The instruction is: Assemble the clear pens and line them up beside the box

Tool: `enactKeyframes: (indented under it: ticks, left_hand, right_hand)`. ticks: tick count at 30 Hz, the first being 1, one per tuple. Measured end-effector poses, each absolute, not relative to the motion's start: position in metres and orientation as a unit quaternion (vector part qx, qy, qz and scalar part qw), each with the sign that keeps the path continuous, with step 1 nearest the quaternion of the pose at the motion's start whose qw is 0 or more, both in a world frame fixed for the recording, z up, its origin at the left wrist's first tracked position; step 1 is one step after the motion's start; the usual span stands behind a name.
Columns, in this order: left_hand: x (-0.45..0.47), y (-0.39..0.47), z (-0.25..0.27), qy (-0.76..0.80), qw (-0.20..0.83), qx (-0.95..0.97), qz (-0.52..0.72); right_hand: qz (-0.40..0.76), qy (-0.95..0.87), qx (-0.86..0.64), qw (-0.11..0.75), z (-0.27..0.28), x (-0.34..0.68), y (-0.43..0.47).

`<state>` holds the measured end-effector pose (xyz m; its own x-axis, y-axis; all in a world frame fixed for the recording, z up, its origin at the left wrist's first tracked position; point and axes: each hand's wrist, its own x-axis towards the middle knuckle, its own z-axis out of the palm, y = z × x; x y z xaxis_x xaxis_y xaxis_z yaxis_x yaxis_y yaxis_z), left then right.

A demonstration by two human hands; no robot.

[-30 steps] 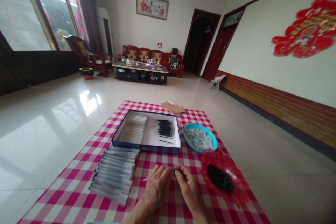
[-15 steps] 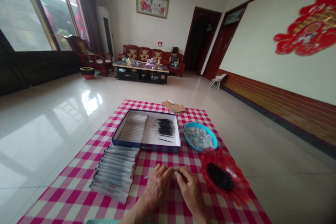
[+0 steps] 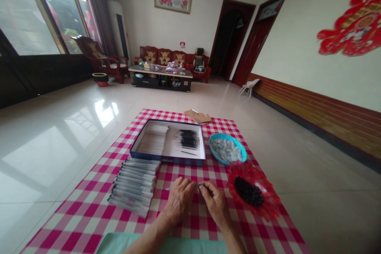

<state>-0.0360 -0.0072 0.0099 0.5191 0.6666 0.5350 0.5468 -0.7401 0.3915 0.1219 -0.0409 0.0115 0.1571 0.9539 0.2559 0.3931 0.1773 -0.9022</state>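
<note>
My left hand [image 3: 180,198] is closed, knuckles up, over the checked cloth. A pale, pointed pen part [image 3: 168,189] pokes out on its left side; the rest of it is hidden by the fingers. Close on the right, my right hand [image 3: 214,202] pinches a small black piece [image 3: 199,186] between thumb and forefinger, almost touching the left fingertips. To the left lies a row of clear pens [image 3: 135,186] with dark ends. Beside my right hand stands a red flower-shaped bowl [image 3: 269,194] with small black pieces [image 3: 248,191] in it.
Beyond my hands, a shallow box [image 3: 175,160] holds pale tubes [image 3: 153,139] and black refills [image 3: 189,139]. A blue bowl [image 3: 244,158] contains translucent pieces [image 3: 226,150]. Brown cardboard [image 3: 199,117] lies at the table's far edge, a mint-green tray [image 3: 193,246] at the near edge.
The view has tilted down slightly, showing more of the green tray. Both hands stay close together in nearly the same pose, the dark piece still at the right fingertips.
</note>
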Motion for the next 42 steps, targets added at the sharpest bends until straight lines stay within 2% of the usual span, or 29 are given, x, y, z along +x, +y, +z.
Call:
enactKeyframes:
  ticks: [5, 10, 17, 25, 33, 42]
  left_hand:
    - [-0.037, -0.009, 0.013, 0.361, 0.086, 0.869, 0.327]
    - [-0.037, -0.01, 0.013, 0.371, 0.093, 0.868, 0.316]
    - [-0.037, -0.011, 0.011, 0.376, 0.1, 0.863, 0.321]
    - [-0.037, -0.012, 0.015, 0.36, 0.076, 0.873, 0.321]
    - [-0.037, -0.012, 0.015, 0.371, 0.083, 0.867, 0.323]
    - [-0.037, -0.012, 0.012, 0.365, 0.075, 0.869, 0.326]
  right_hand:
    - [0.201, -0.606, -0.595, 0.488, 0.007, 0.116, -0.037]
    - [0.177, -0.592, -0.606, 0.501, 0.006, 0.11, -0.033]
    - [0.251, -0.612, -0.569, 0.489, 0.016, 0.114, -0.045]
    - [0.188, -0.601, -0.591, 0.503, 0.007, 0.111, -0.035]
    - [0.258, -0.604, -0.571, 0.492, 0.015, 0.116, -0.045]
    - [0.207, -0.595, -0.585, 0.51, 0.01, 0.112, -0.038]
